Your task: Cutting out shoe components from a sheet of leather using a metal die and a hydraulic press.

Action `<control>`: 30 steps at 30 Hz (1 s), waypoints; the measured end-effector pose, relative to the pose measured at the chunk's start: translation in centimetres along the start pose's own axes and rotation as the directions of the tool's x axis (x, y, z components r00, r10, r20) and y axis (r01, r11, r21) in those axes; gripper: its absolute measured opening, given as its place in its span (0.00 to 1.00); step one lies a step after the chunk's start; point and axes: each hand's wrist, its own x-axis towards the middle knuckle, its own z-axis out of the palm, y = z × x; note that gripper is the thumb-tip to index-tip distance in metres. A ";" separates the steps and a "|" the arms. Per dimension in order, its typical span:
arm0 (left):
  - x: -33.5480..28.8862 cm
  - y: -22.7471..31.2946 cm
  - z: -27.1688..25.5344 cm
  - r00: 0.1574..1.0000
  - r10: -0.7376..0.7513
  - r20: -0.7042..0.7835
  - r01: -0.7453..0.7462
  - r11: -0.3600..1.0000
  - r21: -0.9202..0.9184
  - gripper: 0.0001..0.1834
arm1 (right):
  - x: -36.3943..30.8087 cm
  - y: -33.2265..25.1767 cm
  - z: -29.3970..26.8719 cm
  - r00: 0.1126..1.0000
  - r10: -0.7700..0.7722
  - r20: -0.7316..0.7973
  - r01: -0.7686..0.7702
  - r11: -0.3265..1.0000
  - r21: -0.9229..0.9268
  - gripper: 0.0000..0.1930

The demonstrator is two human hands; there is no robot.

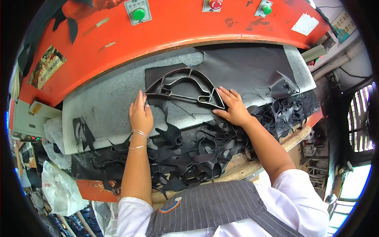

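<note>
A dark metal cutting die [183, 97], arched along its far side with a bar across it, lies on a black leather-like sheet [244, 65]. My left hand [141, 114] is flat with its fingers stretched forward, the fingertips beside the die's left tip; whether they touch it I cannot tell. At the opposite end, my right hand [233, 107] has its thumb at the near corner and its fingers along the outer edge, gripping that end. Under the sheet is a pale grey cutting board [106, 91], and a cut black piece [83, 133] rests on its left part.
Curled black offcuts [197, 154] are heaped along the near side, with more at the right [286, 110]. Beyond the board rises an orange machine [173, 27] with a green button [138, 14], a red button [215, 4] and another green button [267, 10]. White plastic bags [61, 187] hang at left.
</note>
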 end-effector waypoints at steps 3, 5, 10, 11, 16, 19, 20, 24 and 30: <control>-0.8 -1.2 -0.4 1.000 0.021 0.016 -0.022 1.000 0.016 0.34 | -0.2 -0.1 0.2 0.999 -0.054 0.001 0.054 0.998 0.035 0.41; -0.5 -1.5 -0.6 0.999 0.032 0.001 -0.032 0.999 0.036 0.35 | 0.3 -0.3 0.2 0.992 -0.125 0.015 0.122 0.987 0.104 0.41; -0.4 -1.8 -0.7 0.999 0.025 0.023 -0.026 0.999 0.034 0.35 | 0.5 0.0 0.5 0.988 -0.151 -0.010 0.151 0.982 0.116 0.40; -0.3 -1.8 -0.9 0.999 0.025 0.035 -0.025 0.999 0.026 0.35 | 0.5 -0.1 0.6 0.988 -0.151 -0.009 0.151 0.982 0.117 0.40; -0.5 -1.6 -1.1 0.999 0.026 0.046 -0.027 0.999 0.021 0.35 | 0.5 -0.1 1.0 0.984 -0.164 -0.068 0.169 0.983 0.074 0.38; -0.8 -1.2 -0.9 0.998 0.013 0.066 -0.015 0.999 0.030 0.35 | -0.2 -0.1 1.0 0.982 -0.162 -0.095 0.167 0.985 0.036 0.37; -1.0 -1.1 -0.9 0.997 0.007 0.079 -0.010 0.999 0.040 0.35 | -0.3 -0.3 1.0 0.978 -0.165 -0.130 0.170 0.985 0.030 0.37; -1.0 -0.6 -1.2 0.995 0.005 0.096 -0.010 0.999 0.053 0.36 | -0.5 -0.5 0.9 0.974 -0.156 -0.161 0.160 0.987 0.009 0.36; -1.4 0.4 -1.8 0.990 -0.008 0.137 -0.004 0.996 0.087 0.40 | -1.1 -0.7 0.1 0.979 -0.130 -0.160 0.133 0.991 0.007 0.37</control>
